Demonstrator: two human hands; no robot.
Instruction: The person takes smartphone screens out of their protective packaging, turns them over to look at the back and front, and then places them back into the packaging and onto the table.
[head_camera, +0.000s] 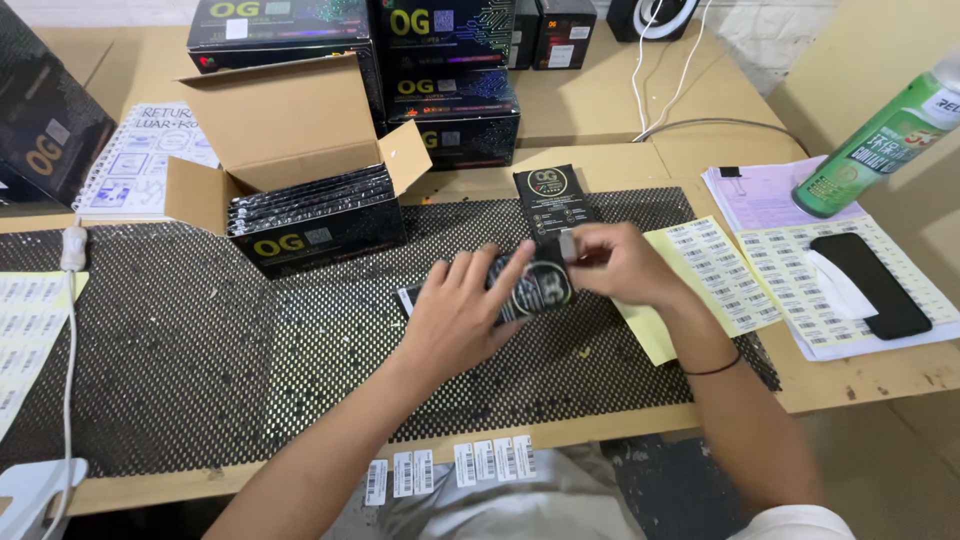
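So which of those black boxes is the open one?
The box at the left of the mesh mat, flaps up, with flat black packets standing inside. The stacked boxes behind it are shut.

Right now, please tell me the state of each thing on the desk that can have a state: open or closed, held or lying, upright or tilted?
Cardboard box: open, flaps up, filled with black packets.
Black packet: held flat in both hands, above the mesh mat.
Left hand: laid over the packet.
Right hand: pinching a small sticker at the packet.
Second black packet: lying flat, untouched.
Green spray can: tilted.
Phone: lying flat, screen dark.
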